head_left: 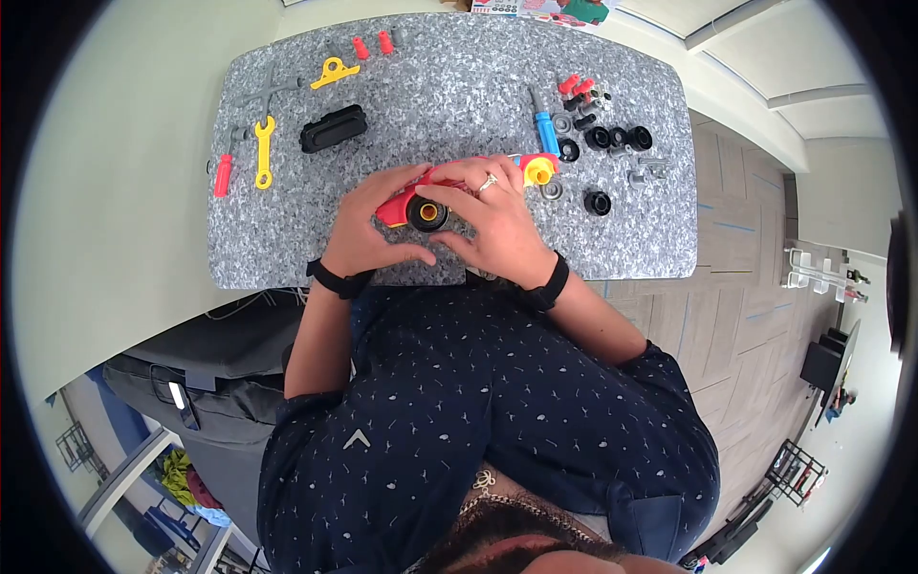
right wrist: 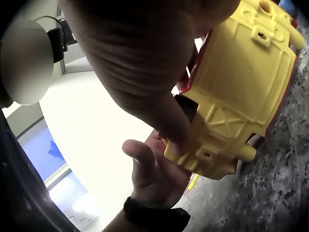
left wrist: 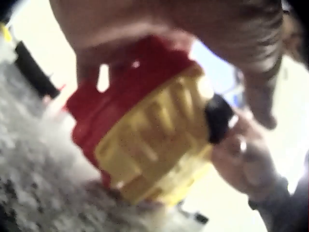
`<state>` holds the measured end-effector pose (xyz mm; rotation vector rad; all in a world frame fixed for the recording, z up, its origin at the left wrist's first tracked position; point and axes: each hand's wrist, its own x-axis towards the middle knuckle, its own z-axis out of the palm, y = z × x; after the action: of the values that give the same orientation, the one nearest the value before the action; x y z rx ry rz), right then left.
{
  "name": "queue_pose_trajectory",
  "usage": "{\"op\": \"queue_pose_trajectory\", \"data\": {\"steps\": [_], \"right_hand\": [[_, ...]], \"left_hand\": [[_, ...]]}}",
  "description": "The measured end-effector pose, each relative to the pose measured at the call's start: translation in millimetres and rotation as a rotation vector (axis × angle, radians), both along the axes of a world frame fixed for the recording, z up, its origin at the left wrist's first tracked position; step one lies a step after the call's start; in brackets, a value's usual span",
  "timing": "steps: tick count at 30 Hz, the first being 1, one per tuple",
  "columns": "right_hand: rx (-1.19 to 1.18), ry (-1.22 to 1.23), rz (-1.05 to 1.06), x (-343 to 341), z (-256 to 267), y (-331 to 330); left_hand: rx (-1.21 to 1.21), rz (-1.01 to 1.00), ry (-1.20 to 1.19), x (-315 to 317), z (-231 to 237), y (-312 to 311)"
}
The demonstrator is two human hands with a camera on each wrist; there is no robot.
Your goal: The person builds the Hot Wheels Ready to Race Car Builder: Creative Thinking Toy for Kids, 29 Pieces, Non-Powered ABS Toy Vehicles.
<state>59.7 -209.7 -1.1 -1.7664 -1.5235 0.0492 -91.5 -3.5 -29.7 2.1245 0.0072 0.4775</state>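
Observation:
A toy car [head_left: 387, 214] with a red body and a yellow underside [right wrist: 241, 72] is tilted up on its side near the table's front edge. My left hand [head_left: 368, 228] grips one end of it, the thumb standing away from the body. Across the top, my right hand [head_left: 504, 228] holds the car, its thumb against the yellow underside in the right wrist view. Between the hands, a black wheel [head_left: 427, 213] with a yellow centre sits at the car's side. The left wrist view is blurred; the yellow underside [left wrist: 154, 140] faces that camera.
Left on the speckled table [head_left: 449, 86] lie a yellow wrench [head_left: 265, 153], a red-handled screwdriver [head_left: 224, 172] and a black part [head_left: 334, 128]. A blue-handled screwdriver [head_left: 546, 129] lies beyond the car. Several black wheels [head_left: 598, 139] and small red pieces [head_left: 571, 83] are at right.

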Motion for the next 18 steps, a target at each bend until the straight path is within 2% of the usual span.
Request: {"op": "queue_pose_trajectory", "data": {"steps": [3, 6, 9, 12, 15, 18], "right_hand": [[0.068, 0.047, 0.036, 6.6, 6.2, -3.3], [0.166, 0.205, -0.024, 17.5, 13.3, -25.0], [0.182, 0.054, -0.256, 44.2, 15.7, -65.9], [-0.002, 0.247, -0.542, 66.7, 11.1, -107.2], [-0.212, 0.153, -0.651, 88.2, 1.7, -138.0], [-0.341, 0.072, -0.633, 99.2, -29.9, -161.4]], "left_hand": [[0.019, 0.011, -0.048, 2.5, -0.6, -3.8], [0.032, 0.033, -0.042, 4.3, 2.1, -8.4], [0.050, 0.040, 0.015, 1.6, -6.5, -7.5], [0.069, 0.048, 0.049, 1.7, -7.6, -7.8], [0.067, 0.057, 0.057, 3.8, -1.8, -9.1], [0.072, 0.063, 0.098, 0.0, 2.2, -4.9]]}}
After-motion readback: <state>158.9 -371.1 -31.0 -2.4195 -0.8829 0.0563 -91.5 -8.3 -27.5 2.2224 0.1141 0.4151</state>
